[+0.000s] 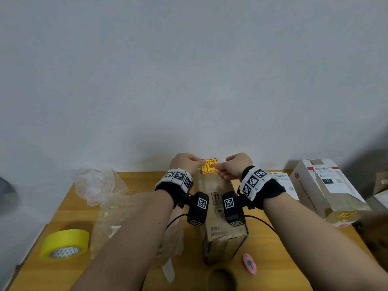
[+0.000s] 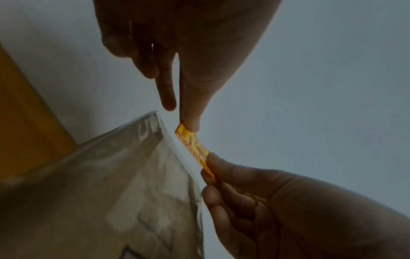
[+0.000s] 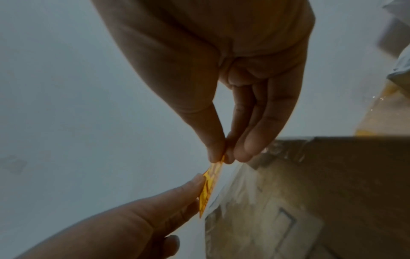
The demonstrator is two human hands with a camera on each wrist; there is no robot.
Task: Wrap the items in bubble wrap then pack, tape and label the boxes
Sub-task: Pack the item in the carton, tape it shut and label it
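- I am pinching a yellow-and-red fragile sticker [image 1: 209,166] between my left hand [image 1: 184,162] and right hand [image 1: 238,164], one at each side.
- I am holding it above the far end of a taped brown box [image 1: 220,217].
- The box is lying on the worktop [image 1: 283,248], between bubble wrap [image 1: 100,185] and a white box [image 1: 327,190].

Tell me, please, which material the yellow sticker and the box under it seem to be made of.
Yellow sticker: probably glossy printed paper or film; it looks thin, on white backing.
Box: brown cardboard, matte, with shiny clear tape on its seams, judging by the glare.
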